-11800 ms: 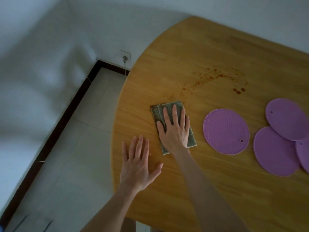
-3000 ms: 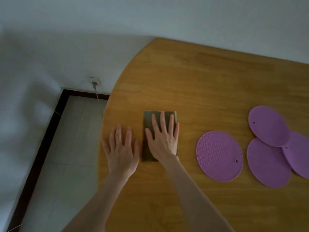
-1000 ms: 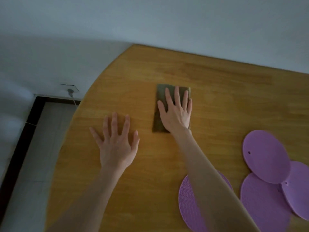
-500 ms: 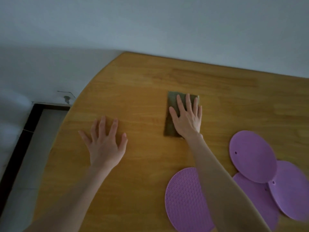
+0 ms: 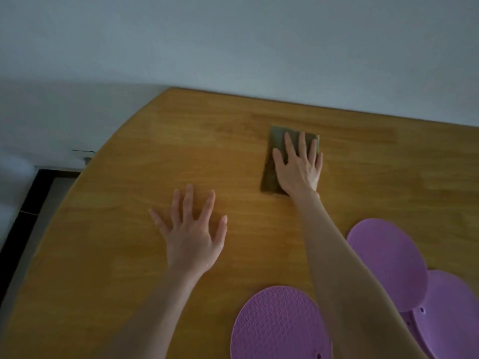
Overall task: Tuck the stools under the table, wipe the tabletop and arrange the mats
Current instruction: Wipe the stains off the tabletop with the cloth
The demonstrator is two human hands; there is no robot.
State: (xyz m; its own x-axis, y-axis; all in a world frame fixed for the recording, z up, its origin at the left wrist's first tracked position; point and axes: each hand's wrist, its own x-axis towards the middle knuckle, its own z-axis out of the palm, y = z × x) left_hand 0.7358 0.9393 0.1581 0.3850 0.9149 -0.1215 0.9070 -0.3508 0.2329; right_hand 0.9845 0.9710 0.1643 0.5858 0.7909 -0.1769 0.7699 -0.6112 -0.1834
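My right hand (image 5: 299, 168) lies flat, fingers straight, pressing a folded grey-green cloth (image 5: 272, 164) onto the wooden tabletop (image 5: 388, 172) near its far edge. My left hand (image 5: 191, 234) rests flat on the wood with fingers spread, nearer to me and left of the cloth. Several round purple mats lie at the lower right: a textured one (image 5: 277, 325) beside my right forearm, another (image 5: 388, 263) behind it and a third (image 5: 451, 309) overlapping at the frame edge. No stools are in view.
A pale wall (image 5: 233, 42) runs along the table's far edge. To the left the curved table edge drops to a tiled floor (image 5: 28, 234) with a dark skirting band and a wall socket (image 5: 86, 159).
The red stains seen 11.8 s ago are gone. My right hand has slid the cloth away from me and to the right. My left hand stays flat on the wood.
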